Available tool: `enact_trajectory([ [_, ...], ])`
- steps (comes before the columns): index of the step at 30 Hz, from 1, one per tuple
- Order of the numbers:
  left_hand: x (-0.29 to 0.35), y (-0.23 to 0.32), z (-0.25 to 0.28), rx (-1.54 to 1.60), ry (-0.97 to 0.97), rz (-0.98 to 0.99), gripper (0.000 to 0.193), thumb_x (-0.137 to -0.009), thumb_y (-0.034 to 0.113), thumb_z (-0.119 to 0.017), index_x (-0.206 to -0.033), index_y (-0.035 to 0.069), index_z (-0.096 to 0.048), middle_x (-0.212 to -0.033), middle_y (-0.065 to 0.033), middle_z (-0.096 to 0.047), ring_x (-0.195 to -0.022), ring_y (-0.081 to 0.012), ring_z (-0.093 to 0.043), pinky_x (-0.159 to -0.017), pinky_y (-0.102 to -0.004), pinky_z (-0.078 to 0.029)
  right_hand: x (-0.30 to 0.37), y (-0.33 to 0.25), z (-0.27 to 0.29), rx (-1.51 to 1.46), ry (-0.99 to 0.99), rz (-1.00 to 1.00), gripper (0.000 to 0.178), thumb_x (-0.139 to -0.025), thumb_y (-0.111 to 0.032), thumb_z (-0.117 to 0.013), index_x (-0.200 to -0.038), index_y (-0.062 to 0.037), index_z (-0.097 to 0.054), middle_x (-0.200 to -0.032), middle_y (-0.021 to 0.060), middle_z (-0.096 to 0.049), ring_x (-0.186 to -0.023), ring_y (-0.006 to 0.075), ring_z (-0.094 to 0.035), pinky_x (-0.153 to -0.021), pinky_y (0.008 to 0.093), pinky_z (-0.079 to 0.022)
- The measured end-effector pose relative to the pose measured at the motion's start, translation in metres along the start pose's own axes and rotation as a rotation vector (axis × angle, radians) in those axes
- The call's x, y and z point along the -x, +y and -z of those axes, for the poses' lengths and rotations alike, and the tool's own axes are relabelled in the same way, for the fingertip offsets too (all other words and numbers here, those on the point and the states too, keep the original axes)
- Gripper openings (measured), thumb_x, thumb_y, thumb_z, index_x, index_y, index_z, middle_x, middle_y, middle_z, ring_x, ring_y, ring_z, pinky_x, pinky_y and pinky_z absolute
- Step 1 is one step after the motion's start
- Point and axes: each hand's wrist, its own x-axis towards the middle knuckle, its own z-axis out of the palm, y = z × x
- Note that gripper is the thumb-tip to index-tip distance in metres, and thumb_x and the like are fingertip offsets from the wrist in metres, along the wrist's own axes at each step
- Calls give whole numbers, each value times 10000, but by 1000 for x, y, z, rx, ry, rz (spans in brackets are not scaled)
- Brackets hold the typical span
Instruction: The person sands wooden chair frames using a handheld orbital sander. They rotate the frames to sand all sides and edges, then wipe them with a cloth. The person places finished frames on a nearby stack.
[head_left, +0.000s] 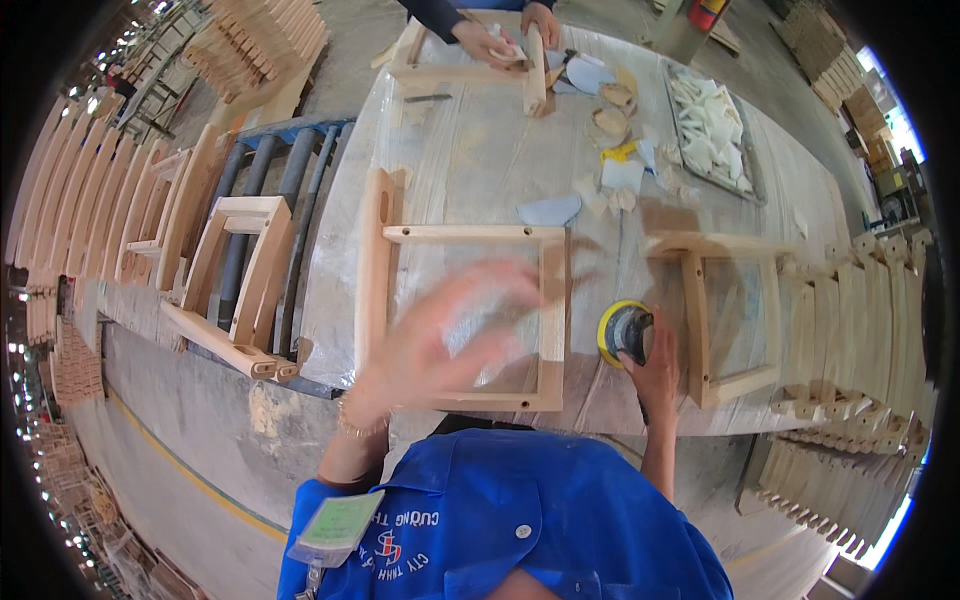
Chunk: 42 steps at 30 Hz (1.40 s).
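Right hand (657, 372) wraps the sander (622, 330), fingers closed over its dark body; yellow-rimmed pad faces the bench (470, 150). Sander sits just right of the frame (470, 315), near that frame's lower right corner.

Left hand (440, 335) is motion-blurred, fingers spread wide, holding nothing; it hovers over the frame's open middle. Can't tell if it touches the wood.

The frame is a pale wooden rectangle lying flat on the bench, a longer rail on its left side, small dowel holes along the top bar.

Right of the frame: a second frame (722, 315), same kind, also flat on the bench, with the sander between the two.

Beyond the frame, toward the far end of the bench: blue-grey sandpaper scrap (549, 210), more scraps and worn discs past it, and a metal tray (712, 130) of pale wood pieces far right.

Far end: another person's hands (500, 38) on a third frame (470, 68).

Left of the frame, off the bench: chair part (235, 290) on a blue roller rack (290, 170), with rows of stacked parts beyond.

Right of the second frame: a row of slats (850, 340) along the bench edge
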Motion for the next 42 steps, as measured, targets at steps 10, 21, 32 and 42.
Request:
enact_trajectory([
  [10,86,-207,53,-106,515,635,647,-875,156,-660,-1440,-17,-396,-1329,-159,-556,-1169,-227,-565,-992,-337,-448,-9,-1,11,36,-177,-99,837,-743,-247,-812,-1462,-134,-399,-1339,179,-521,-1220,373,-543,-968,462,-471],
  [21,107,-193,57,124,544,633,606,-878,65,-565,-1449,-24,-383,-1268,-109,-586,-1114,-183,-574,-971,-302,-448,-111,2,20,-165,-200,70,455,-888,-232,-679,-1305,-67,-602,-1258,179,-619,-1185,343,-583,-1010,406,-450],
  [32,60,-230,78,-288,663,618,515,-930,179,-607,-1383,-18,-462,-1256,-169,-625,-1154,-247,-599,-995,-346,-440,-294,2,-48,91,-263,-257,559,-765,-530,-744,-957,-9,-687,-933,149,-722,-912,296,-697,-823,410,-526],
  [42,50,-218,78,-472,626,751,560,-900,249,-629,-1369,-15,-472,-1226,-224,-640,-1143,-362,-619,-967,-408,-467,-181,-42,-28,-1542,-433,-380,426,-863,-19,-674,-1245,-33,-486,-1119,121,-651,-909,222,-696,-740,358,-620],
])
